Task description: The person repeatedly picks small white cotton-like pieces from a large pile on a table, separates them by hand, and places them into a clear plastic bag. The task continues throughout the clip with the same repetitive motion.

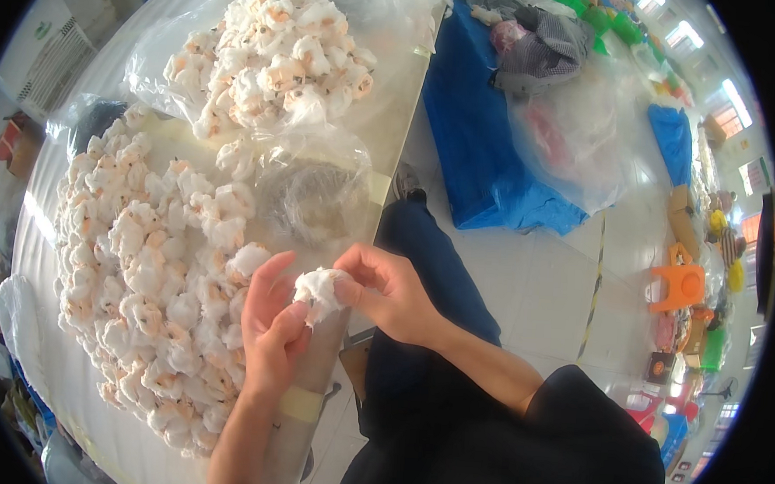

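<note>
Between my two hands, just over the table's edge, is a small white fluffy piece [319,292] with short fibres sticking out. My left hand [276,325] pinches its lower left side with the thumb, index finger raised. From the right, my right hand [385,294] grips it between thumb and fingers. To the left spreads a big heap of similar white fluffy pieces [141,295] with peach parts and dark specks. A second pile [272,58] lies on clear plastic at the far end. Near my hands rests a crumpled clear plastic bag [314,192].
The pale table [300,405] has tape patches along its edge. On the floor to the right lie a blue plastic sack [459,127], a translucent bag [577,140] and a checked cloth [545,50]. An orange plastic stool [680,283] stands farther off among boxes and goods.
</note>
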The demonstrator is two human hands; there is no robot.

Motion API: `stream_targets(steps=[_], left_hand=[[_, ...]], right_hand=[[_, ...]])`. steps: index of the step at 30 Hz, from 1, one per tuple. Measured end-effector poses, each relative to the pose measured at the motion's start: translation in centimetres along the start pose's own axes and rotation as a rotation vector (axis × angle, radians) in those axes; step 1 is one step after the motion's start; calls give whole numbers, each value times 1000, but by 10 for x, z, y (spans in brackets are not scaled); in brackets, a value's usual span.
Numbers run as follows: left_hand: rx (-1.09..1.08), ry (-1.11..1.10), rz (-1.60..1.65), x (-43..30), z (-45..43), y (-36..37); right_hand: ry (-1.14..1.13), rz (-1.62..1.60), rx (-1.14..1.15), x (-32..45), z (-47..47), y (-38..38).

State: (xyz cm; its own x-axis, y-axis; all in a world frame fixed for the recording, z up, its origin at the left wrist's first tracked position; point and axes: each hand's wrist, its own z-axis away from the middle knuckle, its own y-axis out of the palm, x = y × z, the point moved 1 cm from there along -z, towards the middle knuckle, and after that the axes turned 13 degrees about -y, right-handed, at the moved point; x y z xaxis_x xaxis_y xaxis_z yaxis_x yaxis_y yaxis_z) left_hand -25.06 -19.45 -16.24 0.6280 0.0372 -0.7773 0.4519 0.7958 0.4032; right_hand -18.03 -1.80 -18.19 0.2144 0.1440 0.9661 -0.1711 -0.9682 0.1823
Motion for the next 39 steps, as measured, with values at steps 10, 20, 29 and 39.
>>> stream_targets(steps=[10, 20, 29, 39], left_hand=[[95, -40, 245, 7, 0, -4], [-43, 16, 68, 7, 2, 5], [-40, 87, -37, 11, 0, -1], [-24, 119, -85, 15, 3, 7]], right_hand=[[-205, 366, 5, -3, 7, -2], [-538, 647, -186, 3, 6, -5], [-269, 447, -86, 11, 6, 13], [-115, 166, -90, 2, 2, 11]])
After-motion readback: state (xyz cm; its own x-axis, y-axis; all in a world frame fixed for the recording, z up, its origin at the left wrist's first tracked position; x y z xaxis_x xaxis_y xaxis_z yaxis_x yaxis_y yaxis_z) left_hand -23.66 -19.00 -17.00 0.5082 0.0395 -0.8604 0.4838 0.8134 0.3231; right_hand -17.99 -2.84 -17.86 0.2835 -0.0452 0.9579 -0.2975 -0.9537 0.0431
